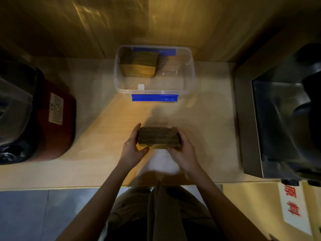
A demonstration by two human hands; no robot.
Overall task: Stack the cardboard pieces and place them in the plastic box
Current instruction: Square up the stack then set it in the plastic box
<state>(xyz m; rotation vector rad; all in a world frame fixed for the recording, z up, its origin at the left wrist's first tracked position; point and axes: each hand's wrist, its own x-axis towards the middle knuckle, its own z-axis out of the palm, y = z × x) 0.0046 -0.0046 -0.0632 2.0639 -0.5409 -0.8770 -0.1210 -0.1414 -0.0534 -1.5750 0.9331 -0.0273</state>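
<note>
A stack (159, 137) of cardboard pieces is sitting at the centre of the frame, just above the tabletop (205, 122), pressed between both hands. The left hand (132, 148) is gripping its left end, fingers up the side and thumb curling under the near edge; the right hand (182, 150) is closing its grip on the right end. Well apart, toward the upper centre, the clear plastic box (188, 73) with blue clips is standing open, and a second stack (139, 65) is lying in its far-left corner. A red appliance (57, 129) is sitting at the left edge, a metal machine (278, 122) at the right.
</note>
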